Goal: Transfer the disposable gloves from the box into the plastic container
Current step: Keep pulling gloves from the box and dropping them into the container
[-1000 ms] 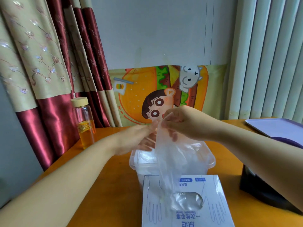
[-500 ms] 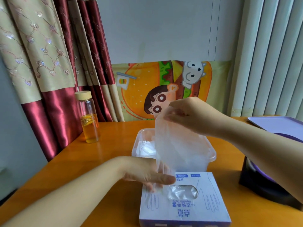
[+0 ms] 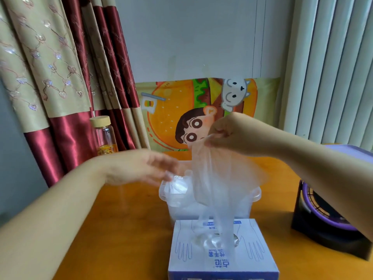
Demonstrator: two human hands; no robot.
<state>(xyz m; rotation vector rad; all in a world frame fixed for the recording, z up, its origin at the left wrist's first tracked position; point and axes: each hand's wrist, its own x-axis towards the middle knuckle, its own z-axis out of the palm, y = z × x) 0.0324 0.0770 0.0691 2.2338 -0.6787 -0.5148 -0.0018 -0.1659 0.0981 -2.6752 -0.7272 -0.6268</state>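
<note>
Above the container (image 3: 255,196), the right hand (image 3: 232,136) is pinching the cuff edge of one clear glove (image 3: 214,178). Thumb and fingers (image 3: 212,139) are closing tight on the film and gripping nothing else.

- Axis: the glove is hanging almost vertical, cuff up. Its lower end is trailing toward the person, over the container's near wall, down to the oval slot of the box (image 3: 252,249).
- Whether that end is clearing the slot, I cannot tell; film is overlapping film there.
- Position: the container is sitting just behind the box on the tabletop (image 3: 121,229). It lies straight below the pinch, so the drop point is lying down from the fingers, not sideways.
- The left hand (image 3: 137,168) is hovering at the container's left rim, blurred, with its fingers spread and seemingly holding nothing. It is the nearer hand to the crumpled gloves (image 3: 177,186) already lying inside. I cannot tell whether it is touching them.

Appearance: the glove is thin, limp and see-through, faintly milky, with its cuff flaring wide.

Judgement: the tail is probably needing to come free of the slot before the hand lowers. The left hand is looking well placed to tuck the film down.
</note>
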